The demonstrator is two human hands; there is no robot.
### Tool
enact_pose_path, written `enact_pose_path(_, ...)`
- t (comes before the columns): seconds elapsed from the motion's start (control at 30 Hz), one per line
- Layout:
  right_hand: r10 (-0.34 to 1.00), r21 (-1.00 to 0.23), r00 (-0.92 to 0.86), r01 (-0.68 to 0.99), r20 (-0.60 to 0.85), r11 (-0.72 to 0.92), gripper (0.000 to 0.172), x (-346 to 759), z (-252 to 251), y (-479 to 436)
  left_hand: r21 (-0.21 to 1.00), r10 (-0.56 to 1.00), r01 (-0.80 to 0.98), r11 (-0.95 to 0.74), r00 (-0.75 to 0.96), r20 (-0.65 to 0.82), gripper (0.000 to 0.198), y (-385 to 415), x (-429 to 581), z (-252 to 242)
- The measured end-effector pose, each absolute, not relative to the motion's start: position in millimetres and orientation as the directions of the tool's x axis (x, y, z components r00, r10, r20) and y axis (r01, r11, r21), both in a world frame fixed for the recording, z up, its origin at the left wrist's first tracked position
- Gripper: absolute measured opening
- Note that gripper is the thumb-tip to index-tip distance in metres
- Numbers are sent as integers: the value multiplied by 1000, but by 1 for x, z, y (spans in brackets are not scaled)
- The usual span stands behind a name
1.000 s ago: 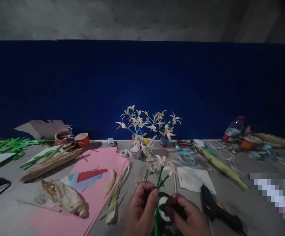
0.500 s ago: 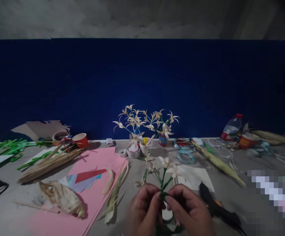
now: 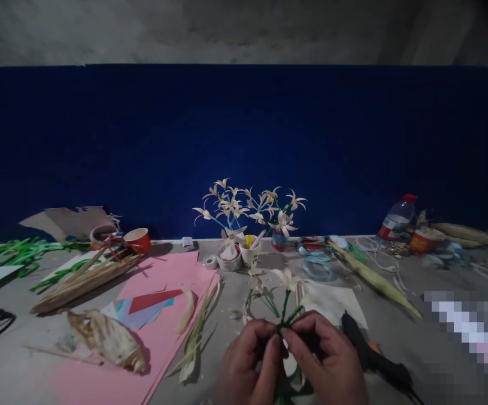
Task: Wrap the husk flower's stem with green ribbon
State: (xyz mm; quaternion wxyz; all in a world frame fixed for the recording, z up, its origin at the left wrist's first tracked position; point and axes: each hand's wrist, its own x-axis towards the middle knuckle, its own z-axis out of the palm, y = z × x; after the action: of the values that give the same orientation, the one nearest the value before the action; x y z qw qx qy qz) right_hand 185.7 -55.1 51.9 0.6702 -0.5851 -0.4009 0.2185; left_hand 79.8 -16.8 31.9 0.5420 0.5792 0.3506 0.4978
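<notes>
Low in the middle, my left hand and my right hand meet at the fingertips. Both are closed in a pinch round the green-wrapped stems of a small flower spray. The stems fan out above my fingers, topped by pale, husk-like petals. Part of the join is hidden by my thumbs and fingers. Below, green strands and a white round thing show only partly between my palms. A black glue gun lies just to the right of my right hand, apart from it.
Finished-looking pale flowers stand in cups at the back. Pink paper and dried husks lie left. White paper, blue ribbon rolls, a long husk and a bottle are right.
The spray has turned and tilted slightly between my fingers, its upper flower shifting a little right and the right-hand stem dropping lower. My hands have stayed nearly in place.
</notes>
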Motion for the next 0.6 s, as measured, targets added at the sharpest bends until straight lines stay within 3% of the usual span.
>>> enact_pose_path(0.17,780,-956,555,215,288,200,20,184,56,-56,980,955,-129,-154,234,181,37,-17,80,34)
enact_pose_path(0.4,857,-915,394,354,332,192,22,202,37,-67,949,963,-309,63,269,23,40,-12,79,46)
enact_pose_path(0.6,945,-788,320,597,61,-152,15,217,-5,-80,948,964,-305,88,264,-4,39,-12,74,51)
